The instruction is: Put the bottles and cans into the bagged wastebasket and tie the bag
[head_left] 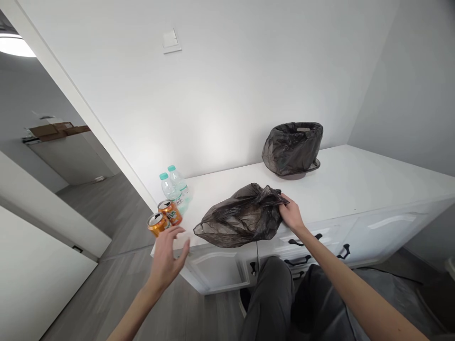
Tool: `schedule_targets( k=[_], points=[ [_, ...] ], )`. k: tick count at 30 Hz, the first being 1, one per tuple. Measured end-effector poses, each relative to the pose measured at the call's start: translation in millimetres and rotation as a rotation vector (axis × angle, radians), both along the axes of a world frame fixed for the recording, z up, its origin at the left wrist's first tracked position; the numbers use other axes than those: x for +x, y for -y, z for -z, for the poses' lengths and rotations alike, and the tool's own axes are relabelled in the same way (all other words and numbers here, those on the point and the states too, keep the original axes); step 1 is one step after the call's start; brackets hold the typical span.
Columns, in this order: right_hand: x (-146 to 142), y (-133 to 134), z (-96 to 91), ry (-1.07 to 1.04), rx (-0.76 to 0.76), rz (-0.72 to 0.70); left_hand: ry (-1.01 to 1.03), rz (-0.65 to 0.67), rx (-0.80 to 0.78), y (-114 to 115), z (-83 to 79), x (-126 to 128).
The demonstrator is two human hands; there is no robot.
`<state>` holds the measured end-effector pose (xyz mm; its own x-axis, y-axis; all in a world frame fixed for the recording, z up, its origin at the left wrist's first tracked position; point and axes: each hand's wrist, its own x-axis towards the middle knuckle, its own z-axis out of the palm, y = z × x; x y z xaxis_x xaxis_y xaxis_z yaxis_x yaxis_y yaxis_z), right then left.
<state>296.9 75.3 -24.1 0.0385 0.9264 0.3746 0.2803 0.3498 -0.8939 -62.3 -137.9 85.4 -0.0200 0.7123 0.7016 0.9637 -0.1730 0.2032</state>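
Observation:
A thin black plastic bag (241, 218) lies spread over the front edge of the white cabinet top, its mouth toward the left. My right hand (291, 214) grips the bag's bunched right end. My left hand (168, 258), fingers apart, hovers just in front of two orange soda cans and holds nothing. The nearer can (156, 223) is partly behind my fingers; the other can (170, 212) stands right beside it, both upright with opened tops. Behind them stand two clear plastic bottles with teal caps, a left bottle (170, 190) and a right bottle (179, 182).
A bin (293, 149) lined with a black bag stands at the back of the cabinet top (362, 184), near the wall. Black-handled drawers and doors are below. A doorway opens at the left, with cardboard boxes (48, 131) beyond. A light switch (171, 40) is on the wall.

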Motion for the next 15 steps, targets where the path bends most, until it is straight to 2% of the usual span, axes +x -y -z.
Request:
schedule_targets(
  k=[5, 7, 10, 15],
  points=[
    [6, 30, -22.1, 0.016, 0.025, 0.057, 0.048, 0.335, -0.398, -25, 9.9, 46],
    [9, 47, -34.4, 0.025, 0.071, 0.028, 0.051, 0.443, -0.514, -40, 14.9, 60],
    [12, 75, -53.3, 0.052, 0.19, -0.089, 0.016, 0.531, -0.617, -66, 23.2, 74],
    [12, 119, -83.2, 0.247, 0.358, -0.442, -0.043, 0.57, -0.609, -105, 39.2, 77]
  ],
)
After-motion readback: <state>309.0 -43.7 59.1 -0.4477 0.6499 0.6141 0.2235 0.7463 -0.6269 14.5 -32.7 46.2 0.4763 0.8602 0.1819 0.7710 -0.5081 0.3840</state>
